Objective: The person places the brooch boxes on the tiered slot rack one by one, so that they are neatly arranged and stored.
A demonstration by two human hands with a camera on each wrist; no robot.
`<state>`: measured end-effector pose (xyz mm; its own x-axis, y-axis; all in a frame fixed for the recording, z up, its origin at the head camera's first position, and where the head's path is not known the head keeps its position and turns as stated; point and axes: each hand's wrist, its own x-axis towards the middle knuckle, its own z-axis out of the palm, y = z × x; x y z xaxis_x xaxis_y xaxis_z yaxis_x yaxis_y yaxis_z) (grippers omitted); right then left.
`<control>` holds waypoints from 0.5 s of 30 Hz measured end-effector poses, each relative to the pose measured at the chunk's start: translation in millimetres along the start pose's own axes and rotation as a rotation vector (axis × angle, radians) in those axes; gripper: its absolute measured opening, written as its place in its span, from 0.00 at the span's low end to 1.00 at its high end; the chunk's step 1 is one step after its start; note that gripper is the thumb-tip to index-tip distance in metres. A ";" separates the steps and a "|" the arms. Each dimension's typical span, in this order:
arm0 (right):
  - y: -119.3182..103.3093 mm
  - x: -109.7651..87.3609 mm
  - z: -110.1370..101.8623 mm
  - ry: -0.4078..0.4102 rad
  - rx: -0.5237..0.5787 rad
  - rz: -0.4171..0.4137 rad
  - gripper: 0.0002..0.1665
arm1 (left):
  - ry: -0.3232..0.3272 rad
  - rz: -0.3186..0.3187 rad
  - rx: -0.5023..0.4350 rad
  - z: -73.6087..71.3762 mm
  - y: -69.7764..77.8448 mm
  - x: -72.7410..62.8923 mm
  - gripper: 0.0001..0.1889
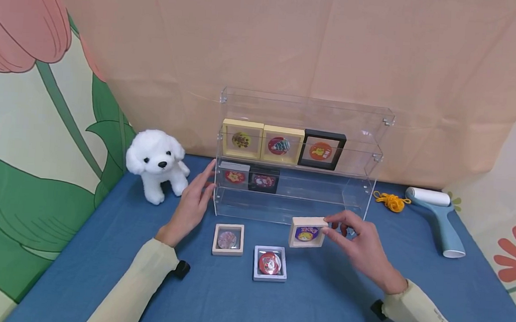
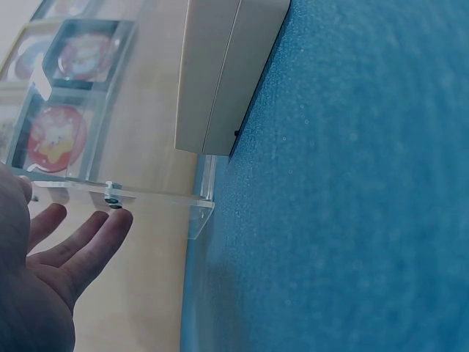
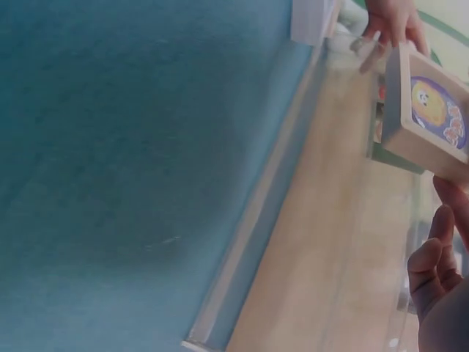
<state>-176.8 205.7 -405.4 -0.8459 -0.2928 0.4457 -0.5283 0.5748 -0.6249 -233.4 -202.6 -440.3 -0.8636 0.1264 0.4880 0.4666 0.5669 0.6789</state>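
Cream frame [image 1: 308,233] cropped at three o'clock, right-wrist view; right hand [image 1: 364,248] pinches it. Left hand [image 1: 189,203], fingers extended, by shelf [image 1: 312,187], nine o'clock. Shelved frames [image 1: 281,157]: five; tabletop frames [image 1: 270,277]: two.

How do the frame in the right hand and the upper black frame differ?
The held frame is pale, the black frame dark. The right-hand grip pinches the held frame; the black frame sits in the clear rack. The held frame's badge shows purple and yellow; the black frame's badge, orange. Both hold badges.

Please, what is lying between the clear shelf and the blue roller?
In the head view, a bundle of orange yarn lies between the clear shelf and the blue roller.
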 end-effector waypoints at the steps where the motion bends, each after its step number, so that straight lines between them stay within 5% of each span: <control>1: -0.5 1.5 -0.1 0.007 -0.004 -0.006 0.15 | 0.000 0.001 0.001 -0.1 0.1 0.0 0.34; 15: -6.7 18.7 0.9 0.083 -0.030 -0.032 0.16 | 0.004 0.013 0.000 0.3 -0.9 -0.3 0.35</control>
<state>-189.1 195.7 -393.5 -0.8187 -0.2481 0.5178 -0.5518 0.5892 -0.5902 -233.6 -202.9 -441.2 -0.8570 0.1307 0.4985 0.4774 0.5657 0.6724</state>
